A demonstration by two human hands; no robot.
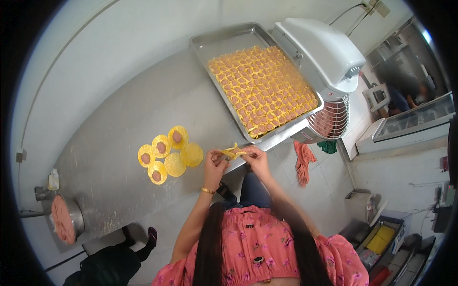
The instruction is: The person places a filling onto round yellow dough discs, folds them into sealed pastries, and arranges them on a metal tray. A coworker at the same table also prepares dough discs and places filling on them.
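Note:
Between my two hands, above the table's near edge, is a yellow dumpling wrapper point(232, 153) with its rim pulled up into points. My left hand point(215, 166) pinches its left side and my right hand point(256, 160) pinches its right side. To the left, several round yellow wrappers lie flat on the steel table point(119, 114). Most carry a dab of pink meat filling point(160, 147); two, such as the bare wrapper point(175, 165), have none. Beyond my hands a metal tray point(224, 42) holds rows of open-topped yellow dumplings point(262, 86).
A white mixer point(329, 52) with a wire guard point(339, 117) stands right of the tray. At the table's left end is a metal bowl point(76, 215) of pink filling. Another person's legs point(138, 245) show at lower left. Cloths point(304, 162) hang below the mixer.

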